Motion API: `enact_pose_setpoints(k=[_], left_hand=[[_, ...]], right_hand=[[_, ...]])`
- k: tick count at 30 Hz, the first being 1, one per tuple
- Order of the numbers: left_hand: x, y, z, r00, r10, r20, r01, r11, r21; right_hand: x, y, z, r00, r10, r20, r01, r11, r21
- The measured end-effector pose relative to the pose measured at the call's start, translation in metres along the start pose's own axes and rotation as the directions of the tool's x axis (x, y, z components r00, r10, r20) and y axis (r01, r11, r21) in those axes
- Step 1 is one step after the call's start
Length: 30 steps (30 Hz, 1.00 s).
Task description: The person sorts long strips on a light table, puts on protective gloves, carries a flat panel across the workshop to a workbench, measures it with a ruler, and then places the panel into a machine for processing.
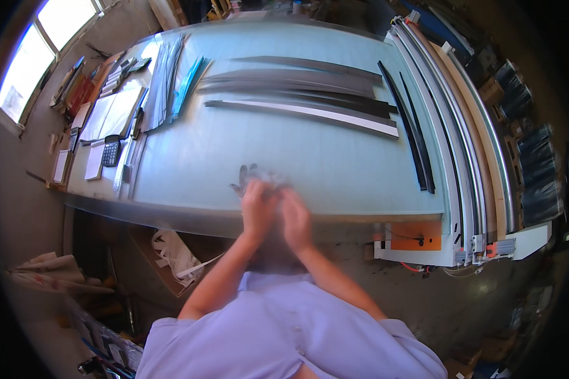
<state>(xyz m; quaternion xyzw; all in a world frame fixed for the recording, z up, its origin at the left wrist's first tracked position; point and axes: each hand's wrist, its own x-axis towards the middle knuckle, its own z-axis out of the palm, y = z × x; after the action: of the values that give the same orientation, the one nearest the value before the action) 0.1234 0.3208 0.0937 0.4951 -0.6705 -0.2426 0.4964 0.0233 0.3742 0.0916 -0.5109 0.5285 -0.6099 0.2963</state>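
Just over the near edge of the glass-topped table, both my hands are close together at a grey work glove with dark fingers. The glove's fingers point away from me, and its rest is blurred and partly covered by my hands. My left hand has its fingers closed on the glove. Beside it, my right hand reaches in with its fingertips at the grey cloth. Motion smears those fingers, so their grip is unclear.
Long dark and white strips lie across the table, with two black strips on the right. Blue strips, a calculator and papers lie left. A rail-and-roller frame borders the right side.
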Motion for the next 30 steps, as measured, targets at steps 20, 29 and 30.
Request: enact_pose_setpoints(k=[20, 29, 30], left_hand=[[-0.057, 0.055, -0.038, 0.971, -0.099, 0.216, 0.066, 0.986, 0.155], [-0.049, 0.074, -0.065, 0.966, -0.245, -0.084, 0.245, 0.969, -0.013], [-0.048, 0.076, -0.066, 0.971, -0.211, -0.109, 0.211, 0.977, -0.013]], right_hand=[[-0.040, 0.019, 0.012, 0.845, 0.141, 0.516, -0.004, 0.967, -0.256], [0.036, -0.049, 0.091, 0.753, -0.115, 0.648, -0.330, 0.786, 0.523], [0.041, -0.036, 0.093, 0.736, -0.230, 0.637, -0.187, 0.835, 0.517]])
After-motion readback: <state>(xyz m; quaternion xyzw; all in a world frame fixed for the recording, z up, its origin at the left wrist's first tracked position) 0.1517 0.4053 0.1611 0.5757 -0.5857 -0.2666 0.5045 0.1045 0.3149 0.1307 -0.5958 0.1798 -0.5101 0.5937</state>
